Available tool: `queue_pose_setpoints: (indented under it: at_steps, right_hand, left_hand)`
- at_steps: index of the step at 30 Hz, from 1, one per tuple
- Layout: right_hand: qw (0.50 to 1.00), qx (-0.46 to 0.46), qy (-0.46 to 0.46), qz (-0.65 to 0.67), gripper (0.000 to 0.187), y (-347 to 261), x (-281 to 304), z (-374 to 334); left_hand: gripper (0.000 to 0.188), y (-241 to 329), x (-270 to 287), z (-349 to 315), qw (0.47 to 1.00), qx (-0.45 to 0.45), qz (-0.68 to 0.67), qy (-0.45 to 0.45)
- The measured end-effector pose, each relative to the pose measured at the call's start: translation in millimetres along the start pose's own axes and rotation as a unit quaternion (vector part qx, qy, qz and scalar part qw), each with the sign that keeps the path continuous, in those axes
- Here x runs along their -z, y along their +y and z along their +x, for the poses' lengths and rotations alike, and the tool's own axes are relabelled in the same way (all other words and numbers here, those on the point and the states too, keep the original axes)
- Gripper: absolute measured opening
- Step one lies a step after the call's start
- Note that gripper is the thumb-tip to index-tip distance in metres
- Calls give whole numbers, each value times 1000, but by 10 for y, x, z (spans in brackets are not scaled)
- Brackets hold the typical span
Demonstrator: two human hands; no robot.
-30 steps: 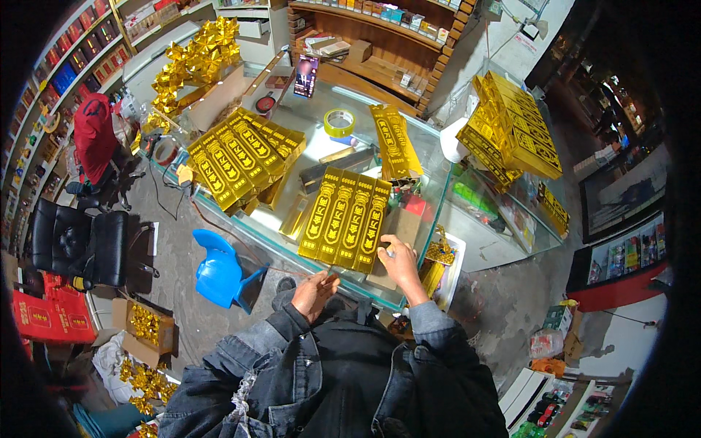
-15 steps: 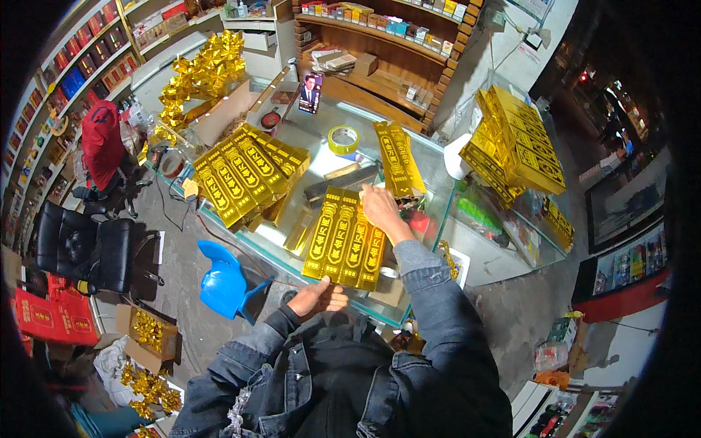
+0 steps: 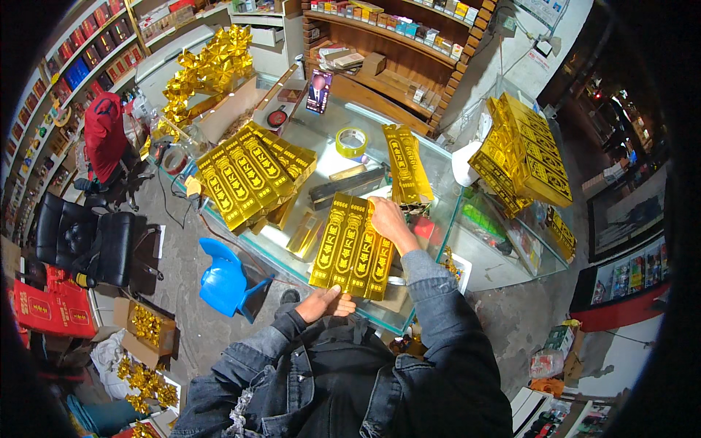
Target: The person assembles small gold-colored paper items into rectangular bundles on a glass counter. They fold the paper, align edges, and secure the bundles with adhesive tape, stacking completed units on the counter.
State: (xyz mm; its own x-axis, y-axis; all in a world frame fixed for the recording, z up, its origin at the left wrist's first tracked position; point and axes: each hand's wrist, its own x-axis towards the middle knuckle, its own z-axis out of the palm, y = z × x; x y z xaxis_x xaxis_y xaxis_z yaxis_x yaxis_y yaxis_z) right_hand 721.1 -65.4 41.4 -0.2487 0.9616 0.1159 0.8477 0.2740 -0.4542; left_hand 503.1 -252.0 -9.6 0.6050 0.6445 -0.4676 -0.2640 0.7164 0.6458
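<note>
A shiny gold pack [image 3: 349, 248] made of several printed bars side by side is held over the glass counter, its printed face up. With the thumb on top and the other fingers beneath, my left hand [image 3: 326, 304] grips its near edge. My right hand [image 3: 392, 225] closes on its far right corner, and the fingertips are partly hidden. Just beyond that hand lies a flattened gold piece [image 3: 407, 164]. To the left, more gold packs [image 3: 252, 174] are piled at the counter's edge. A roll of yellow tape [image 3: 351, 141] sits farther back on the glass.
The glass counter [image 3: 296, 157] also bears a lit phone [image 3: 318, 92] standing upright and gold bows [image 3: 208, 69]. Gold boxes [image 3: 537, 150] are stacked on the right-hand case. A blue plastic stool [image 3: 223, 277] and a black chair [image 3: 84, 241] stand on the floor to the left.
The whole view has shifted slightly, so the counter's things sit a little lower and farther right. Both hands keep their hold on the gold pack, which has barely moved against the counter.
</note>
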Motion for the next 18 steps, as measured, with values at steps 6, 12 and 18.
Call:
queue_pose_setpoints:
  at_steps: [6, 12, 18]
  right_hand:
    - [997, -42, -50, 34, 30, 60, 26, 46]
    - [999, 2, 6, 38, 26, 174, -33, 72]
    - [999, -7, 25, 35, 24, 193, -171, 38]
  left_hand:
    - [52, -28, 0, -13, 1000, -5, 8, -1]
    - [55, 14, 8, -89, 994, 18, 87, 59]
    - [58, -11, 18, -84, 994, -25, 96, 46]
